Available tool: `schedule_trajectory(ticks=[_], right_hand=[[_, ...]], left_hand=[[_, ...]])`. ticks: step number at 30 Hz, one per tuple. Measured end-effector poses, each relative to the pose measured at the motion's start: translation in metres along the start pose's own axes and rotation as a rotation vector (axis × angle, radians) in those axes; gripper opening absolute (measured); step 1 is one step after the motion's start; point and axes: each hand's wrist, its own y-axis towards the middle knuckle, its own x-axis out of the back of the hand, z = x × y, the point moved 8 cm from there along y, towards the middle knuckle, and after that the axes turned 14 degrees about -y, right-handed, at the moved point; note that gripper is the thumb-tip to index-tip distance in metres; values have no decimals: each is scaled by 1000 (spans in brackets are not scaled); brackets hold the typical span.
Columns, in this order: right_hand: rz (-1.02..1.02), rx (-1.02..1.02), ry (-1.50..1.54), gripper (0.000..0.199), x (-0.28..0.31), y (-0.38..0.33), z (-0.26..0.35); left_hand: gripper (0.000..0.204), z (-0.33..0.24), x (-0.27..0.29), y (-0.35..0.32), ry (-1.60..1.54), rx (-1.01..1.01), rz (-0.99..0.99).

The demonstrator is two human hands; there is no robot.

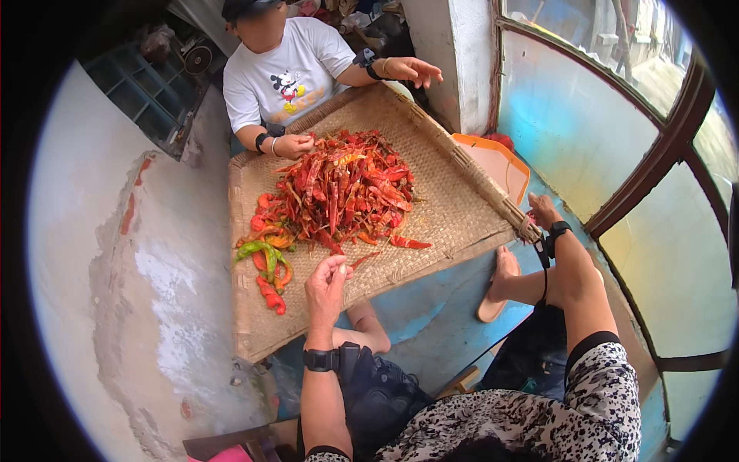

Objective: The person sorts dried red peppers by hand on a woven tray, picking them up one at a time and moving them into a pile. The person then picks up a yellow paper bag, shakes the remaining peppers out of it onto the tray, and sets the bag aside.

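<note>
A heap of dried red chili peppers (339,185) lies on a woven tray (454,208) in front of me. My left hand (326,289) is over the tray's near part, its fingers pinched on a thin red chili pepper (365,259). Past the tray's right corner, my right hand (544,211) has its fingers bent inward; a small reddish bit shows beside them, too small to make out. Fresher green peppers (265,252) and a plump red pepper (269,296) lie left of the heap.
Across the tray sits a co-worker, one hand (294,146) at the heap, the other (416,71) stretched out over the far edge. An orange-rimmed container (500,165) stands right of the tray. A plastered wall (169,277) bounds the left, framed windows (570,115) the right.
</note>
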Motion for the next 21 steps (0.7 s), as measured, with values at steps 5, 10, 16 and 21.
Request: schedule_trajectory(ticks=[5, 10, 16, 21], right_hand=[[-303, -74, 240, 38, 74, -31, 13], [-488, 99, 278, 30, 111, -68, 80], [-276, 310, 211, 21, 45, -123, 201], [260, 402, -285, 24, -100, -166, 253]], left_hand=[[17, -8, -21, 2, -122, -42, 6], [19, -18, -28, -3, -231, -87, 14], [15, -18, -24, -10, -326, -138, -97], [15, -13, -19, -19, -375, -107, -175]])
